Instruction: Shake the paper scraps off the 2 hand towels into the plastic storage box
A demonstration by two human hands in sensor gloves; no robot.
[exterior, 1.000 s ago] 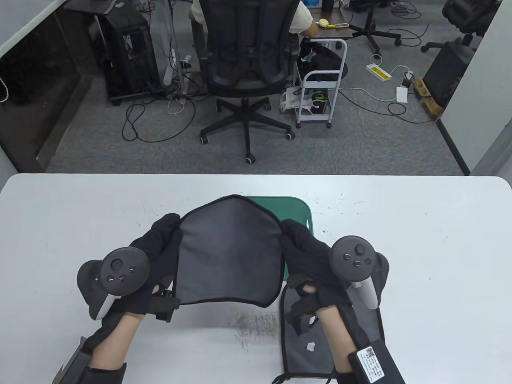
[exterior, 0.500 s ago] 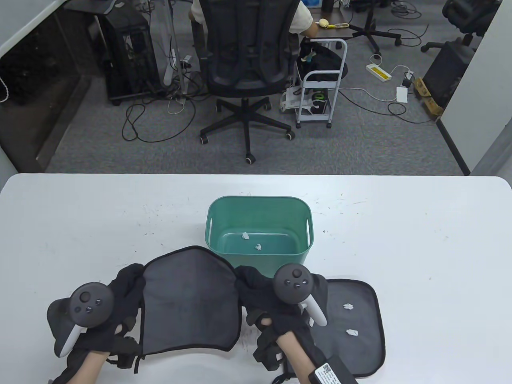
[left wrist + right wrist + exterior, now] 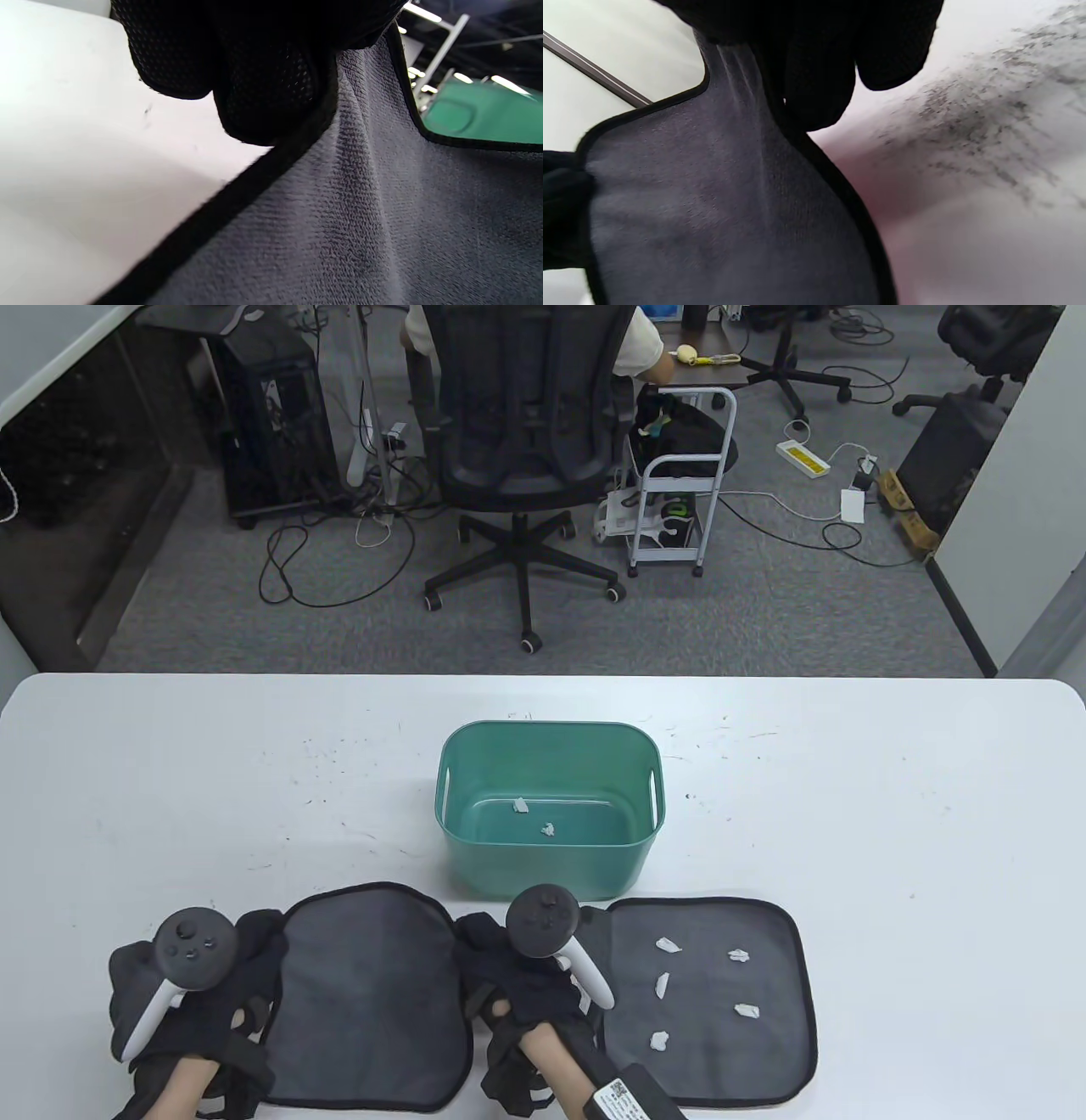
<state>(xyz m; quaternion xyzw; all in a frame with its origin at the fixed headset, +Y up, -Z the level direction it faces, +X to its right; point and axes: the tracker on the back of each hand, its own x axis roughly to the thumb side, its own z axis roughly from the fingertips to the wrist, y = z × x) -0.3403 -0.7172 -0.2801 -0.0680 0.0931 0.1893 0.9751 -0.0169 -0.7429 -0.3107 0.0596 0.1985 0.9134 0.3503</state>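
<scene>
Both hands (image 3: 246, 976) (image 3: 501, 976) pinch grey black-edged towel (image 3: 365, 1001); second towel (image 3: 704, 993) carries five white scraps (image 3: 667, 944).

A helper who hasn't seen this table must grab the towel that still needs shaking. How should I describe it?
Find the green storage box mid-table. Two grey towels with black trim lie in front of it, at the near edge. Take the right towel: it has white paper scraps on it, whereas the left towel, held by both hands, is bare.

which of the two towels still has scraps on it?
The right towel, lying flat and unheld on the table, with five white scraps on it. The left towel, gripped at its sides by both hands, shows none.
</scene>
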